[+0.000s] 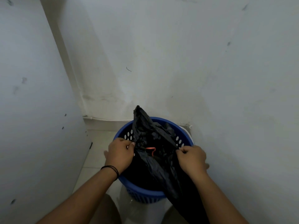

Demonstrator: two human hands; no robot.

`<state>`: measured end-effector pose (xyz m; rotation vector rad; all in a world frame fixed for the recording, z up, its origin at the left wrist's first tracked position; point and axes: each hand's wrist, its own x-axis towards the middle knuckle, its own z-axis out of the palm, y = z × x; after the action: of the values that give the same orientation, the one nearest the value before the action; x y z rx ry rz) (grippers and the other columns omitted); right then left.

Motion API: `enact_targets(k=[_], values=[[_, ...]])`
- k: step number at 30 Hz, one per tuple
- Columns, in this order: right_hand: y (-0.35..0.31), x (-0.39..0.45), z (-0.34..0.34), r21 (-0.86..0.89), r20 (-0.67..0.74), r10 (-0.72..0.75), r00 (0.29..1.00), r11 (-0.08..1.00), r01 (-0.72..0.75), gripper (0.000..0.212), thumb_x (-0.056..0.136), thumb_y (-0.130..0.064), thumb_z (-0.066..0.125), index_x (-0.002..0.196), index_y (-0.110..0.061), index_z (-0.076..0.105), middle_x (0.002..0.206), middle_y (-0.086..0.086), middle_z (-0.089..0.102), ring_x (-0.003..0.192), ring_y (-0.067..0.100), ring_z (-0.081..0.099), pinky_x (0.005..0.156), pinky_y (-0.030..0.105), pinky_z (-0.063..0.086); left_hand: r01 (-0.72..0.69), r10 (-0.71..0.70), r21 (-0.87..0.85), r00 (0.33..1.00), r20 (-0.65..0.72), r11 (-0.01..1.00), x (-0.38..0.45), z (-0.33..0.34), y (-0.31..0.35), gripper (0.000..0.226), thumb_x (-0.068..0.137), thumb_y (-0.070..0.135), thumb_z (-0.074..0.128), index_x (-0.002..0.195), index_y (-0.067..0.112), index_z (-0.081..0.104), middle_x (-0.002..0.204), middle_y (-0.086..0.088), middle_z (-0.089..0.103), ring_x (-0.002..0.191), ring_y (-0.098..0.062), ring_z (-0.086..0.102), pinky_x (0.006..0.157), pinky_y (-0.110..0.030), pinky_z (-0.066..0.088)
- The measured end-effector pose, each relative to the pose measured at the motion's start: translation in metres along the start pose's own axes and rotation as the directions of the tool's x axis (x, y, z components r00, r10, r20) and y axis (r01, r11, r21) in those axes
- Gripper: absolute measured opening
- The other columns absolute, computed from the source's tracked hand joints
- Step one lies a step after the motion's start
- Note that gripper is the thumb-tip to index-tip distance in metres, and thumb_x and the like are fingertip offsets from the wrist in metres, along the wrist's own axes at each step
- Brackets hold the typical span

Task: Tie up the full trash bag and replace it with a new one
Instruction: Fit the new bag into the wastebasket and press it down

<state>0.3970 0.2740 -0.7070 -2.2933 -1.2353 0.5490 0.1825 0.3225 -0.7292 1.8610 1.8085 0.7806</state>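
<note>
Head view looks down on a blue bin (145, 194) on the floor in a wall corner. A black bag (155, 165) sits inside it, between the two hands. The left hand (119, 155) pinches the bag's edge, its fingers (129, 145) curled tight on the plastic. The right hand (192, 157) does the same on the other side, its fingers (182, 151) clamped on the bag. One flap of the bag sticks up beyond the fingers, and another hangs over the rim below the right hand.

The step looks like gathering the top to tie it. To do it well, both hands should pull the two edges up and together, keep the grip firm, and cross them without spilling.

Count: one bin, one black bag, two hands, one black band (111, 169) on the left wrist, and one small orange thing (151, 149) inside the bag. No new bag is in sight.
</note>
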Motion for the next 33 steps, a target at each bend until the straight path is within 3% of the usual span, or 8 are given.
enact_targets(k=[4,9,14,18,22,27,31,33], values=[[-0.025,-0.009,-0.031,0.226,0.049,-0.15,0.987,0.965,0.136,0.023,0.094,-0.025,0.048,0.08,-0.017,0.065,0.079,0.0,0.063,0.074,0.017,0.057,0.064,0.026,0.042,0.083,-0.119,-0.375,0.99,-0.074,0.923,-0.014,-0.013,0.027,0.042,0.099,0.032,0.037,0.074,0.006,0.057,0.068,-0.007,0.06,0.066,-0.023,0.059,0.058,-0.032,0.047],[-0.052,-0.018,-0.044,0.896,0.286,-0.085,0.954,0.376,-0.235,0.03,0.099,-0.007,0.034,0.075,-0.015,0.05,0.073,0.009,0.062,0.063,0.024,0.058,0.061,0.034,0.049,0.503,-0.199,-0.858,0.856,0.476,0.109,-0.004,-0.035,0.067,0.048,0.098,0.051,0.029,0.108,0.015,0.059,0.077,-0.007,0.07,0.075,-0.023,0.065,0.064,-0.035,0.057],[-0.058,-0.023,-0.034,0.882,0.434,-0.265,0.861,-0.072,-0.466,0.034,0.101,-0.01,0.024,0.089,-0.005,0.056,0.076,0.014,0.073,0.066,0.023,0.072,0.061,0.039,0.058,0.297,-0.054,-0.759,0.943,0.328,0.58,-0.007,-0.016,0.087,0.037,0.075,0.042,0.073,0.099,0.015,0.063,0.098,-0.008,0.07,0.091,-0.023,0.068,0.086,-0.046,0.054],[-0.041,-0.003,-0.049,0.859,0.404,-0.138,0.904,-0.281,-0.427,0.033,0.101,-0.009,0.025,0.09,-0.001,0.056,0.064,0.014,0.072,0.055,0.02,0.071,0.053,0.033,0.059,0.244,-0.241,-0.801,0.962,0.129,0.547,0.02,-0.036,0.063,0.018,0.091,0.019,0.047,0.086,0.014,0.063,0.096,-0.016,0.068,0.093,-0.032,0.065,0.089,-0.051,0.052],[-0.005,0.019,-0.066,0.915,0.404,0.101,0.909,-0.057,-0.4,0.033,0.1,-0.005,0.027,0.115,0.004,0.055,0.087,0.019,0.067,0.06,0.025,0.07,0.078,0.034,0.055,0.291,-0.421,-0.766,0.907,0.03,0.573,0.051,-0.073,0.017,0.037,0.095,0.028,0.036,0.117,0.003,0.051,0.115,-0.017,0.059,0.1,-0.031,0.059,0.091,-0.04,0.048],[0.023,0.02,-0.077,0.51,0.082,0.423,0.903,0.76,-0.402,0.034,0.092,-0.001,0.041,0.124,0.007,0.05,0.123,0.021,0.057,0.092,0.033,0.057,0.069,0.032,0.048,0.318,-0.306,-0.653,0.942,0.137,0.687,0.045,-0.091,0.003,0.032,0.094,0.032,0.05,0.108,0.005,0.061,0.102,-0.011,0.066,0.093,-0.029,0.064,0.092,-0.04,0.05],[0.007,0.007,-0.081,0.127,-0.39,0.09,0.917,0.991,-0.043,0.053,0.092,-0.027,0.047,0.137,0.0,0.038,0.137,0.025,0.043,0.125,0.04,0.042,0.102,0.048,0.034,0.273,-0.266,-0.502,0.96,0.087,0.821,0.034,-0.086,-0.003,0.027,0.09,0.031,0.054,0.103,0.009,0.062,0.103,-0.012,0.066,0.094,-0.03,0.063,0.092,-0.049,0.05],[-0.011,0.008,-0.072,-0.157,-0.35,-0.226,0.909,0.971,0.18,0.074,0.089,-0.04,0.052,0.146,-0.004,0.022,0.151,0.017,0.027,0.14,0.032,0.024,0.113,0.051,0.016,0.271,-0.264,-0.437,0.961,0.078,0.858,0.03,-0.085,-0.007,0.022,0.087,0.029,0.056,0.098,0.011,0.062,0.1,-0.012,0.066,0.092,-0.03,0.063,0.091,-0.049,0.05]])
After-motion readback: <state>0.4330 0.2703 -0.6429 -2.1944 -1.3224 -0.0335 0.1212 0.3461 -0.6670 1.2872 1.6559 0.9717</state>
